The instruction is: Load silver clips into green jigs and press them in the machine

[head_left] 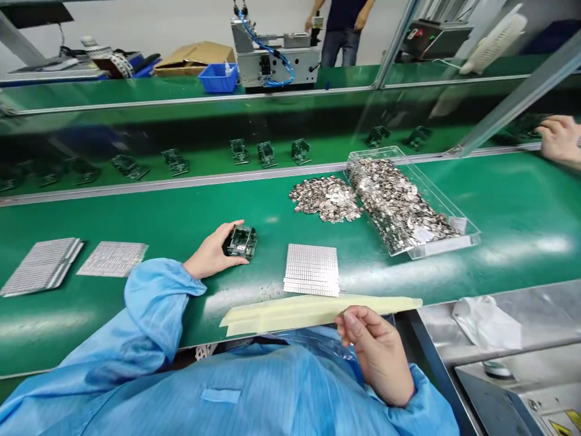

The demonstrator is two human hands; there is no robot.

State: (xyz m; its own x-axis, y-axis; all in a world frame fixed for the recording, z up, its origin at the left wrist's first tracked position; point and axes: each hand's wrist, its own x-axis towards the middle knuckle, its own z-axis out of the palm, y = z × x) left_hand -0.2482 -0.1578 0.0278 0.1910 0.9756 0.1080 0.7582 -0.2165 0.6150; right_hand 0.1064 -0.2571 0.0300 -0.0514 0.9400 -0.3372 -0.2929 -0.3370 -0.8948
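Note:
My left hand (215,249) is closed around a small dark green circuit-board assembly (243,242), thumb on the near side and fingers on the far side, at the green bench top. My right hand (374,345) is raised near the bench's front edge, thumb and fingertips pinched together; whatever may be between them is too small to make out. Just beyond it lie strips of pale yellow tape (281,315) and a sheet of small silvery-white labels or pads (311,269). Farther back are a heap of small shiny metal discs (325,198) and a clear tray (447,247) full of more.
More label-like sheets (111,259) and a thick stack (40,264) lie at left. Several board assemblies (265,155) stand behind the metal rail (195,180). A slanting metal post (512,100) rises at right, near another person's hand (560,138). White cloth (488,322) lies front right.

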